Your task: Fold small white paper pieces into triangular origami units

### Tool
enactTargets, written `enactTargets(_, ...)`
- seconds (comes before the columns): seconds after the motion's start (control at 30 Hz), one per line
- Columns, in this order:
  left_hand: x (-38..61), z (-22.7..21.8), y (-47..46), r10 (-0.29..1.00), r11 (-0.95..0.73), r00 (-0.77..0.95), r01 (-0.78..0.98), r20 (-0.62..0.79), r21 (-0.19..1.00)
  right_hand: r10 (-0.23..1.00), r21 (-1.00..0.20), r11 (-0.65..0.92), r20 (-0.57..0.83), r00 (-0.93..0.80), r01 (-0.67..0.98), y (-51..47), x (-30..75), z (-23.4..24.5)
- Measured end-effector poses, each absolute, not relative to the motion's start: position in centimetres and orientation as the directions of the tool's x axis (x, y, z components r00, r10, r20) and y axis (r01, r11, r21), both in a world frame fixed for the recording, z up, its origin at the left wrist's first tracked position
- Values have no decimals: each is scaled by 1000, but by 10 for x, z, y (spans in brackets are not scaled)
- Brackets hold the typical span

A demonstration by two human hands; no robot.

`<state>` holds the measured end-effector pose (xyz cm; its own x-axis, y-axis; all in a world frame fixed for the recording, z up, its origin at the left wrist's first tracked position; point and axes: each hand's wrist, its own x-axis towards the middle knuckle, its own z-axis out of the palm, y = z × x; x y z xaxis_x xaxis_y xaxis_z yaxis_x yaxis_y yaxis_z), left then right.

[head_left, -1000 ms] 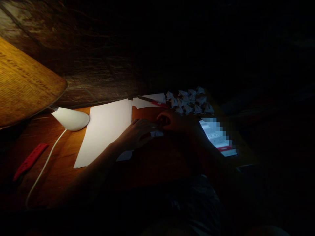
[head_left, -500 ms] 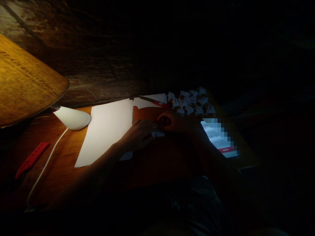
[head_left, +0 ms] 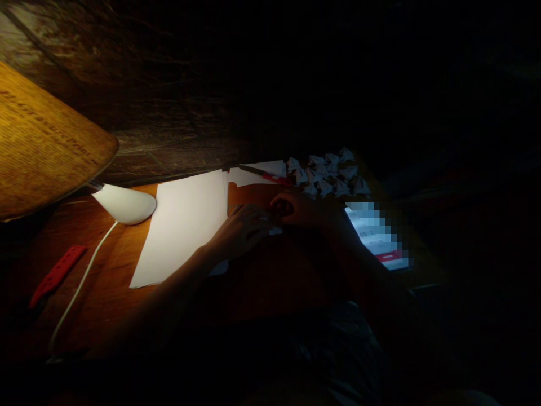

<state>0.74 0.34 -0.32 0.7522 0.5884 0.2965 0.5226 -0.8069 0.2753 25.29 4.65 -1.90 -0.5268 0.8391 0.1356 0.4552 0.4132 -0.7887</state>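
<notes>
My left hand [head_left: 243, 226] reaches over the wooden table with bent fingers pressed on a small piece of folded paper [head_left: 275, 230]. Only a little of that white paper shows beside the fingertips. Meeting it from the other side, my right hand [head_left: 296, 207] has its thumb and fingers curled into a pinch at the paper; shadow hides the exact grip. Under my left forearm lies a stack of white sheets [head_left: 186, 225]. Several small folded paper pieces [head_left: 323, 175] sit in a group beyond my right hand.
Scissors with red handles [head_left: 276, 179] rest on cut paper [head_left: 249, 176] at the back. A lamp with a white base [head_left: 129, 204] and cord, plus a red strap [head_left: 59, 274], are on the left. At right lies a lit phone [head_left: 376, 237]. A wall [head_left: 147, 129] borders the table.
My left fingers have shifted slightly over the small folded paper, so less of its white shows. My right hand stays nearly in place.
</notes>
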Motion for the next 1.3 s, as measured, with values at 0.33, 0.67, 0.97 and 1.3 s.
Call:
enactTargets(0.33,15,-4,2,650,-759,696,572,305,311,847,-796,399,130,-515,456,46,252,-20)
enactTargets(0.67,21,-2,-1,683,-730,662,605,308,319,845,-793,408,141,-516,452,47,252,-20)
enactTargets(0.97,22,-6,-4,738,-672,616,639,275,373,832,-759,439,142,-536,480,43,252,-16)
enactTargets(1.3,17,-11,-3,805,-593,528,711,269,379,840,-670,470,141,-523,575,35,250,-8)
